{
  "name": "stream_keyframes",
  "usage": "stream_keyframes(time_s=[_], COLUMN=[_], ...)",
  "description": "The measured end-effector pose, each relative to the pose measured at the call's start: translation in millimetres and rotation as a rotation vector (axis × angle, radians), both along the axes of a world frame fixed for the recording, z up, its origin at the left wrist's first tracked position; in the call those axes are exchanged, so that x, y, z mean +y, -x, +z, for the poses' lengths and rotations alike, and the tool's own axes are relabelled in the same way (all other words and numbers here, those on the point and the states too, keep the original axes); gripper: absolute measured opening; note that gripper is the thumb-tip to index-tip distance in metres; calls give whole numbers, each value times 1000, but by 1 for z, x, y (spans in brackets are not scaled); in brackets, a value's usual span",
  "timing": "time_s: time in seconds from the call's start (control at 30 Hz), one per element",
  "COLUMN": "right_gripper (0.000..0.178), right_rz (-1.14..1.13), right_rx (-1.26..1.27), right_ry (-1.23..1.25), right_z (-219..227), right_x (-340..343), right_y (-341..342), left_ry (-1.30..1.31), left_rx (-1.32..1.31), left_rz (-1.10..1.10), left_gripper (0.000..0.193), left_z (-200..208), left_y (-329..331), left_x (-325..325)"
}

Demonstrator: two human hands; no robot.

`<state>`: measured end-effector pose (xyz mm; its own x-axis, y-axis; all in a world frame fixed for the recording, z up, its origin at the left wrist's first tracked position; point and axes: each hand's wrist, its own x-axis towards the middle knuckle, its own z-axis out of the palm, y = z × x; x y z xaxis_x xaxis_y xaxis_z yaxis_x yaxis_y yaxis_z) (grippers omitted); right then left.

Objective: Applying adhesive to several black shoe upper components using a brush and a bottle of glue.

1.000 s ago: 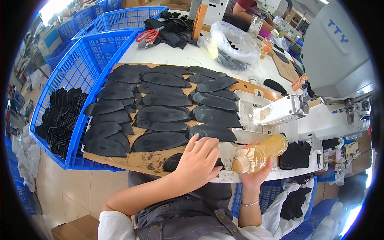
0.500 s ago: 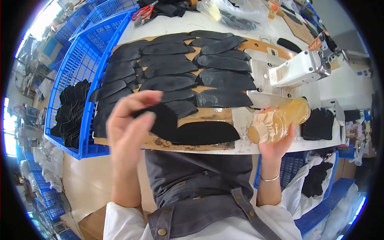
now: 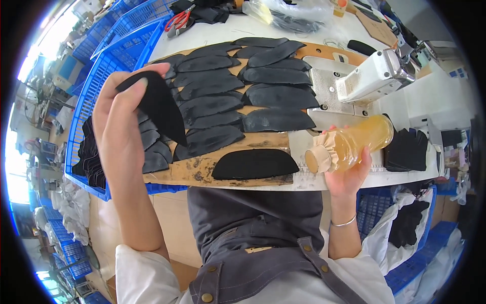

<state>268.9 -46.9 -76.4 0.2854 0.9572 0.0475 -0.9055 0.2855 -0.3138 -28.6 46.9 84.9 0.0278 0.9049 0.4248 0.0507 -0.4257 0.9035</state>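
Note:
Pinched between the thumb and fingers of my left hand (image 3: 119,121) is a black half-moon fabric piece (image 3: 161,105), raised over the left part of the board with its tip hanging down. My right hand (image 3: 348,177) is wrapped around a clear bottle of amber liquid (image 3: 358,142), tilted with its beige, tape-wrapped end toward the left. A second black half-moon piece (image 3: 255,164) lies flat near the front edge of the brown board (image 3: 190,172). Overlapping rows of similar dark pieces (image 3: 279,95), some with a dull sheen, cover the board behind it.
A white sewing machine (image 3: 372,76) stands at the right. Beside the bottle lies a stack of black pieces (image 3: 406,150). A blue crate (image 3: 86,114) at the left holds more pieces. Red-handled scissors (image 3: 179,20) and a clear plastic bag (image 3: 288,15) lie at the back.
My left hand has moved up and to the left with the black piece, lifting it away from the one on the board. The bottle stays in my right hand, nearly in place.

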Motion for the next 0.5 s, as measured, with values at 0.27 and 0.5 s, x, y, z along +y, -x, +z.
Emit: stream_keyframes(time_s=[0.27, 0.5], right_gripper=[59, 58], right_rz=[14, -4], right_rx=[-52, -15], right_ry=[38, 34], right_z=[0, 2], right_x=[0, 1], right_y=[-2, 2], left_ry=[87, -170], left_rx=[-14, 462], left_rz=[-35, 149], left_gripper=[16, 23], left_z=[-25, -53], left_y=[-39, -87], left_x=[50, 96])
